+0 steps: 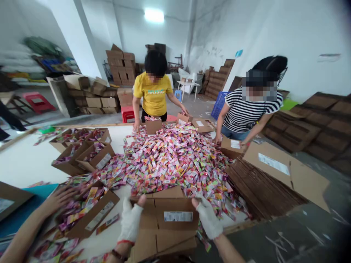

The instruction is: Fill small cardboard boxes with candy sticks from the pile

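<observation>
A brown cardboard box (177,233) with a white printed label stands close in front of me, its flaps partly unfolded. My left hand (130,219), in a white fingerless glove, grips its left side with the thumb at the upper edge. On the opposite side, my right hand (208,215), gloved the same way, clasps the upper right corner. Both hands are closed on the cardboard; some fingers are hidden behind it. Just beyond the box lies a large heap of small pink and purple packets (175,157), spread over the white table (19,157).
At left, a co-worker's bare hand (59,201) reaches to a packet-filled carton (94,219). Several filled boxes (102,162) stand behind it. Two people (153,95) (251,106) work across the table. Flattened cardboard (263,182) is stacked at right.
</observation>
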The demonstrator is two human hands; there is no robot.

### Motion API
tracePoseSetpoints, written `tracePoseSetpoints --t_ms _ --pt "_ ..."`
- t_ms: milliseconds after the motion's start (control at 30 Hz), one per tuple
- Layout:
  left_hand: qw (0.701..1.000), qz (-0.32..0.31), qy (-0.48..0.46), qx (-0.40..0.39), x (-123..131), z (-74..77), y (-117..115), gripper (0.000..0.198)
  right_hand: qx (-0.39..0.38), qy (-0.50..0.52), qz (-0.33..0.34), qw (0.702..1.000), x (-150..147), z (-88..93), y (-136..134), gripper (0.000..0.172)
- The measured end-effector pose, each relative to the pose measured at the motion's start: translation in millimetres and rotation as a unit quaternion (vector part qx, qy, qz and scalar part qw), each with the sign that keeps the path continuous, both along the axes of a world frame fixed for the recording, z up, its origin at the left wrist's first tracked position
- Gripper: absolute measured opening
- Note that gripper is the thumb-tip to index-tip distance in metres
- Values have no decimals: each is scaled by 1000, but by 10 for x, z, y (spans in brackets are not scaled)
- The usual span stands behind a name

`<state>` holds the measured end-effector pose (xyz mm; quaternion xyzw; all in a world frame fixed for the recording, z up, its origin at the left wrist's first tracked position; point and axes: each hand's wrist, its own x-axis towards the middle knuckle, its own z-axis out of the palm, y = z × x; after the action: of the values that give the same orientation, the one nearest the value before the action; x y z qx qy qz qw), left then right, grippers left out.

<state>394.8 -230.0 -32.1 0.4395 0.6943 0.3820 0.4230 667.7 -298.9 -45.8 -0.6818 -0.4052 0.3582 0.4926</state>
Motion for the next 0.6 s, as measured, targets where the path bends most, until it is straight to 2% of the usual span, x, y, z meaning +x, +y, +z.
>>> tracePoseSetpoints --t_ms 67,133,233,333,433,500,567,600 --pt "998 40 27 -28 104 65 0 62 -19 48 0 999 -51 43 55 26" --pt "998 61 -4 13 170 128 10 59 -25 88 -16 996 -59 71 86 28" --pt "993 59 -63 81 195 211 48 49 -16 86 -23 996 2 126 103 32" --pt "992 51 -78 84 167 192 31 46 -28 76 -17 997 47 186 123 37" --pt "993 -30 -74 82 124 51 -129 52 -35 68 -41 996 13 227 99 43" --pt "989 -118 -68 62 87 -65 -257 61 -25 49 -53 997 -26 242 43 48" --pt "978 -196 -64 45 58 -175 -318 65 3 9 -14 1000 -44 241 -25 52" --pt "974 -216 -59 40 60 -226 -312 64 25 -19 36 999 -40 234 -58 52"
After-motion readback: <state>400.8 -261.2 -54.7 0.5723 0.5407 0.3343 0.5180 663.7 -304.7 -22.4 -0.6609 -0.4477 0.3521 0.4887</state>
